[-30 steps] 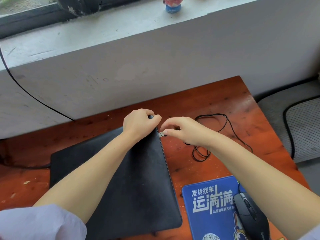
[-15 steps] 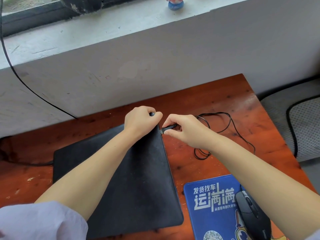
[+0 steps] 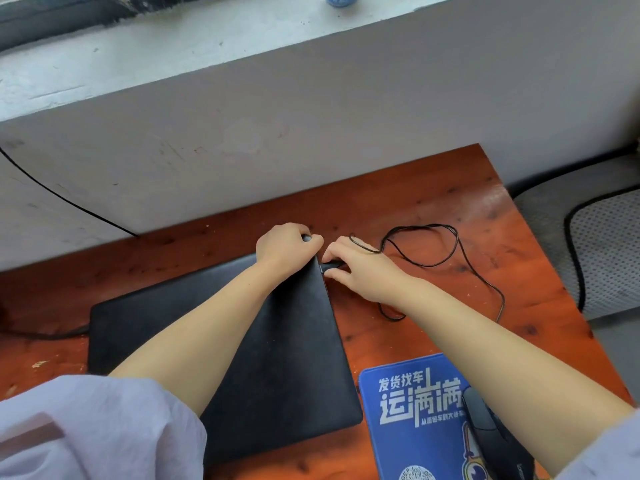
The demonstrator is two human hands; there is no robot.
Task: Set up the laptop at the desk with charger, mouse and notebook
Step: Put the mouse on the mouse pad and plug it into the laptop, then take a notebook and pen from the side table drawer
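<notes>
A closed black laptop (image 3: 284, 358) lies flat on the reddish wooden desk (image 3: 433, 209). My left hand (image 3: 285, 249) grips its far right corner. My right hand (image 3: 356, 268) pinches the black plug (image 3: 331, 264) of the mouse cable against the laptop's right side, at the back. The thin black cable (image 3: 450, 258) loops across the desk behind that hand. A black mouse (image 3: 491, 434) rests on a blue mouse pad (image 3: 408, 410) at the front right, partly under my right forearm. No notebook is in view.
A grey wall and window sill (image 3: 207, 46) rise directly behind the desk. Another black cable (image 3: 41, 332) runs off from the laptop's left side. A grey mesh chair (image 3: 606, 244) stands past the desk's right edge.
My right hand has brought the plug up to the laptop's right side, where its metal tip is now hidden. The left hand has stayed on the corner. The view has tilted down slightly.
</notes>
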